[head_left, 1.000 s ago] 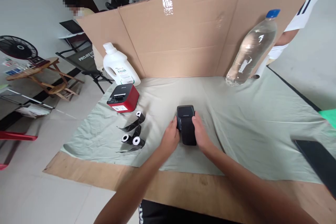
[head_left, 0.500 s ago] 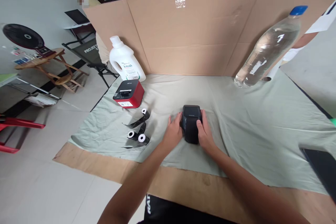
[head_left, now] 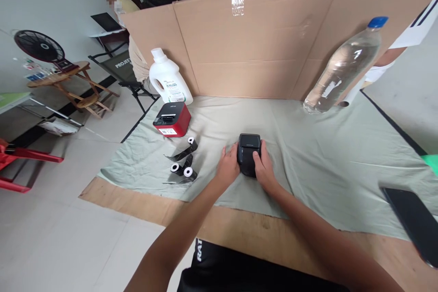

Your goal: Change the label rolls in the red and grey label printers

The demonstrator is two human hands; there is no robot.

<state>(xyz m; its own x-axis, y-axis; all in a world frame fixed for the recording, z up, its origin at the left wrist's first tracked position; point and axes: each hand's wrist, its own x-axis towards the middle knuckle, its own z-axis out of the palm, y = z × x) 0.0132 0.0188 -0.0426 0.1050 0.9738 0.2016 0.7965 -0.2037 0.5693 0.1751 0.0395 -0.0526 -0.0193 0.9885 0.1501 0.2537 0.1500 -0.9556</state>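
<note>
A small black handheld device (head_left: 249, 155) with a glossy upper panel lies near the middle of the cloth; its exact kind I cannot make out. My left hand (head_left: 228, 164) is closed along its left side, with the fingertips at the edge. On the other side my right hand (head_left: 264, 168) grips it, thumb laid over the front face and fingers along the right edge. To the left lie three small black rolls with white cores: an upper roll (head_left: 192, 143) with a loose tail, a left roll (head_left: 176, 169) and a right roll (head_left: 189, 173).
A red and black receipt printer (head_left: 172, 119) stands before a white detergent jug (head_left: 170, 77). Behind is a cardboard panel (head_left: 249, 50). A large water bottle (head_left: 345, 66) leans at right, and a phone (head_left: 412, 221) lies at the front right. Another person (head_left: 128, 7) sits beyond.
The camera view has shifted slightly. The black device looks shorter from top to bottom, as if tipped between my hands. Both hands keep hold of it.
</note>
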